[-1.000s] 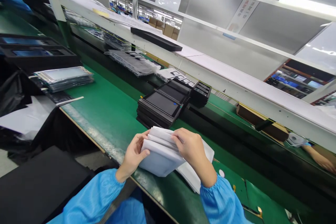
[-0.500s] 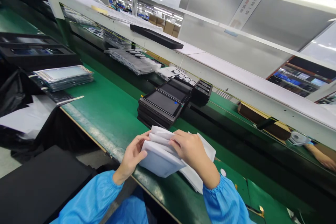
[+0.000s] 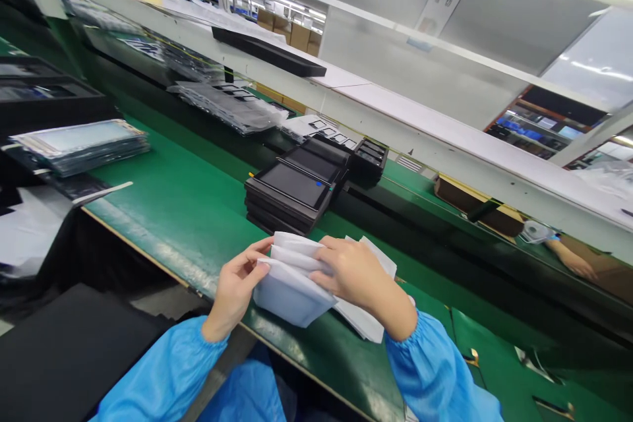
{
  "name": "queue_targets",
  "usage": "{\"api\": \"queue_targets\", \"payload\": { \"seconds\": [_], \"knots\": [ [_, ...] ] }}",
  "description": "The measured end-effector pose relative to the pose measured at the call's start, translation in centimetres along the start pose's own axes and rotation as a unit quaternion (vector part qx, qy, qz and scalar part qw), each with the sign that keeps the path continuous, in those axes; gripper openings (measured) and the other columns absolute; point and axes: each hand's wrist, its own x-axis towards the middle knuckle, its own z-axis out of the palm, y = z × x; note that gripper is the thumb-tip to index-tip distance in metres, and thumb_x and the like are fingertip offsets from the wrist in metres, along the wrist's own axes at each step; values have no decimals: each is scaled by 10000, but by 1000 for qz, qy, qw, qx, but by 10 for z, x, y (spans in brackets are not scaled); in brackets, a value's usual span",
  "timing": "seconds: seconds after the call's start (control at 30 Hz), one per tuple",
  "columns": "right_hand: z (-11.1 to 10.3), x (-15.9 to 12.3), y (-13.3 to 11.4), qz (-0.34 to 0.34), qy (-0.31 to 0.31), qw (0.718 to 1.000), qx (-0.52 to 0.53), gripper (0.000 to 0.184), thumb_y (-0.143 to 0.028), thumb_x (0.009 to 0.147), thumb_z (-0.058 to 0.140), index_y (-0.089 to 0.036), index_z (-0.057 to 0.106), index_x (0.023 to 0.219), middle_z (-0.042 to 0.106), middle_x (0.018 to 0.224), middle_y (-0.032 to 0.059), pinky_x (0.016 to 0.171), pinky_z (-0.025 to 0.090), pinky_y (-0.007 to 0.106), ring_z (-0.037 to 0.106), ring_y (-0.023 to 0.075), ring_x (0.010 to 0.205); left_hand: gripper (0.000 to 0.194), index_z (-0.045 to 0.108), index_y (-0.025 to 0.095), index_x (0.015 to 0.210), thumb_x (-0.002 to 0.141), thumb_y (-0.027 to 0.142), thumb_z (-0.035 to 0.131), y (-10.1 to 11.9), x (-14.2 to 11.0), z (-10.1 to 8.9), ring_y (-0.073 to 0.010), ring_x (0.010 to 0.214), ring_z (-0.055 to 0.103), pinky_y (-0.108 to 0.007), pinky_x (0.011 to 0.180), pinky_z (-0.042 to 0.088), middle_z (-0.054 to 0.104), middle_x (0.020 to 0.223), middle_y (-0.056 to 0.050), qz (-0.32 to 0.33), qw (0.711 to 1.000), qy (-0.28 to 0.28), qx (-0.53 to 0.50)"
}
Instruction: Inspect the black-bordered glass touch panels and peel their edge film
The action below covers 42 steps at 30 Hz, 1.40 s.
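Note:
A small bundle of thin white sheets (image 3: 294, 297), foam or paper, stands tilted over the front edge of the green bench. My left hand (image 3: 236, 287) pinches its left edge between thumb and fingers. From the right, my right hand (image 3: 353, 270) is closed on the upper part, its fingertips among the separated layers. More white sheets (image 3: 363, 320) lie beneath and behind my right hand. Just beyond the bundle sits a stack of black trays (image 3: 297, 184) holding dark screen panels.
A pile of flat panels in clear wrapping (image 3: 82, 148) lies at the left of the green bench (image 3: 168, 211). Plastic-wrapped parts (image 3: 230, 109) lie farther back, below a white shelf (image 3: 376, 95). Another person's hand (image 3: 571, 257) shows at the far right.
The view has shifted slightly, so the bench items appear farther left. Both hands keep hold of the white sheets, and the layers between them look a little more spread.

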Motion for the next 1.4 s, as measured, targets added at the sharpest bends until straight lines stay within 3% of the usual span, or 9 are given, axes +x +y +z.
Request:
{"api": "queue_targets", "payload": {
  "seconds": [0.17, 0.27, 0.37, 0.47, 0.6, 0.67, 0.87, 1.2, 1.4],
  "knots": [
    [10, -4, 4, 25, 1, 999, -24, 205, -257, 1055, 633, -226, 724, 875, 738, 934, 38, 573, 344, 303, 692, 184, 792, 184, 744, 241, 799, 818, 371, 873, 2, -3, 7, -376, 1305, 681, -554, 1162, 478, 791, 1320, -102, 15, 999, 25, -21],
    [6, -7, 7, 39, 23, 999, -26, 214, -193, 1083, 532, -241, 720, 1175, 752, 1002, 41, 575, 326, 302, 691, 195, 825, 175, 733, 245, 807, 813, 351, 872, 5, -4, 10, -372, 1342, 660, -575, 1197, 445, 794, 1310, -97, 25, 999, 27, -34],
    [0, -8, 7, -10, 33, 998, -45, 470, -75, 1061, 471, -326, 611, 1432, 755, 1137, 34, 568, 301, 310, 670, 195, 802, 194, 719, 237, 779, 801, 335, 884, 7, -4, 10, -385, 1343, 658, -588, 1195, 438, 785, 1329, -104, 26, 998, 21, -45],
    [1, -9, 4, -69, 15, 996, -56, 360, -79, 1057, 496, -309, 730, 1205, 728, 1312, 39, 574, 308, 315, 669, 190, 836, 221, 701, 233, 743, 804, 345, 881, 7, -6, 11, -395, 1370, 635, -588, 1207, 418, 768, 1365, -107, 29, 998, 22, -45],
    [9, -7, -3, -61, -4, 998, -23, 156, -301, 1057, 641, -223, 747, 974, 776, 1144, 43, 579, 341, 321, 679, 194, 827, 225, 700, 233, 734, 806, 352, 877, 6, -8, 12, -393, 1355, 642, -581, 1208, 420, 774, 1354, -99, 36, 998, 20, -40],
    [12, -6, -7, -46, -6, 999, -19, 191, -367, 1046, 680, -211, 751, 960, 784, 1111, 51, 577, 345, 324, 694, 200, 840, 213, 710, 232, 741, 812, 345, 876, 5, -8, 12, -386, 1338, 654, -568, 1197, 434, 773, 1357, -97, 41, 998, 16, -37],
    [10, -3, -6, -34, -2, 998, -43, 212, -265, 1072, 647, -199, 753, 901, 784, 966, 31, 537, 263, 339, 700, 175, 760, 202, 735, 216, 750, 825, 334, 881, 2, -7, 12, -374, 1330, 663, -535, 1180, 462, 763, 1376, -116, 65, 997, 10, -37],
    [-27, -6, -2, 20, 55, 998, -36, 197, -256, 1050, 623, -201, 748, 908, 745, 929, 16, 563, 259, 323, 663, 155, 718, 153, 738, 216, 802, 874, 281, 855, 13, 8, 25, -331, 1362, 655, -456, 1140, 509, 726, 1444, -108, 127, 991, 0, -52],
    [-33, 2, -17, 41, 16, 999, 3, 253, -448, 963, 762, -206, 756, 1036, 742, 975, 16, 564, 315, 321, 686, 187, 709, 191, 733, 203, 860, 868, 326, 878, 25, 26, 39, -322, 1299, 694, -394, 1035, 571, 738, 1407, -134, 153, 987, 8, -39]
  ]
}}
